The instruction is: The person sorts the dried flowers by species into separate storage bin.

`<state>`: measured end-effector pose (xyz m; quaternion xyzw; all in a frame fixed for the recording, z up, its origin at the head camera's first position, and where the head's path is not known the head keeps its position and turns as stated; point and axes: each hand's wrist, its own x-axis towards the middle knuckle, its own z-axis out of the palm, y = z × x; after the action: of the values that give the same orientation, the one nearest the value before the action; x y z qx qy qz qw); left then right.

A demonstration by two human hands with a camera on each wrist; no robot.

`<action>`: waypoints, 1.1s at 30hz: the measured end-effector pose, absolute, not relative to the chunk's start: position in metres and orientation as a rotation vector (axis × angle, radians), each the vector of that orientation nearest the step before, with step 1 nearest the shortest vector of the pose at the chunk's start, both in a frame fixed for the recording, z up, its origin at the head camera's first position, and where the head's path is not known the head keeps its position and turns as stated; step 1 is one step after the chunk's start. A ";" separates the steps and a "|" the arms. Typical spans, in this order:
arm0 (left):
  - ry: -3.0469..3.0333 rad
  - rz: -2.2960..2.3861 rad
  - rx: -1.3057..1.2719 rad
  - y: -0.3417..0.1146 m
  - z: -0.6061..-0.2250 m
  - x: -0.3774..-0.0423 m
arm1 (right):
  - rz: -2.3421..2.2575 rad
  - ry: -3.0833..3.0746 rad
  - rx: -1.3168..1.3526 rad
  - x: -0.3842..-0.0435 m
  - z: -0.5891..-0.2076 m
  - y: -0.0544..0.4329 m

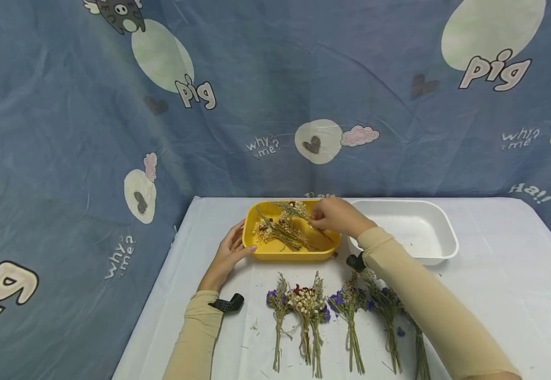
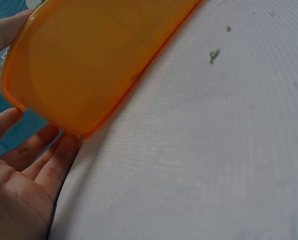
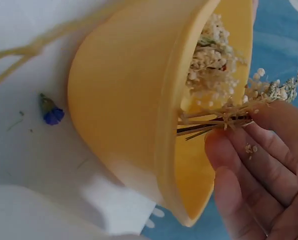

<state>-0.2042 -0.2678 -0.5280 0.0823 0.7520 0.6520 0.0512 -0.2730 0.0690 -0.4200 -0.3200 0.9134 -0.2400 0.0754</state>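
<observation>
A yellow tray point(image 1: 296, 255) stands at the back of the table with dried flower bunches point(image 1: 280, 232) lying in it. My left hand point(image 1: 228, 253) holds its left end, thumb at the front rim and fingers against the end wall; the left wrist view shows these fingers point(image 2: 56, 160) at the tray's outer side. Over the tray's right part, my right hand point(image 1: 339, 215) pinches a small dried flower bunch point(image 1: 294, 209) by its tied stems. In the right wrist view those stems point(image 3: 213, 122) pass between thumb and fingers, with pale blossoms beyond.
A white tray point(image 1: 439, 232) stands right of the yellow one, partly behind the right forearm. Several dried flower bunches point(image 1: 353, 327) lie in a row in front, some partly covered by the right sleeve. A loose purple blossom point(image 3: 51, 112) and plant crumbs lie on the white cloth.
</observation>
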 end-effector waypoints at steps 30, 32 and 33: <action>2.297 1.979 0.235 -0.268 -0.530 -0.206 | -0.413 2.688 -0.758 -0.288 -0.439 0.035; 2.298 1.979 0.238 -0.268 -0.530 -0.206 | -0.418 2.688 -0.740 -0.288 -0.440 0.035; 2.295 1.983 0.234 -0.269 -0.531 -0.206 | -0.416 2.692 -0.737 -0.288 -0.440 0.035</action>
<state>-0.2062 -0.2687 -0.5305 0.0768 0.7535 0.6511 0.0498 -0.2875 0.0349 -0.4397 -0.2580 0.9418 -0.1454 0.1594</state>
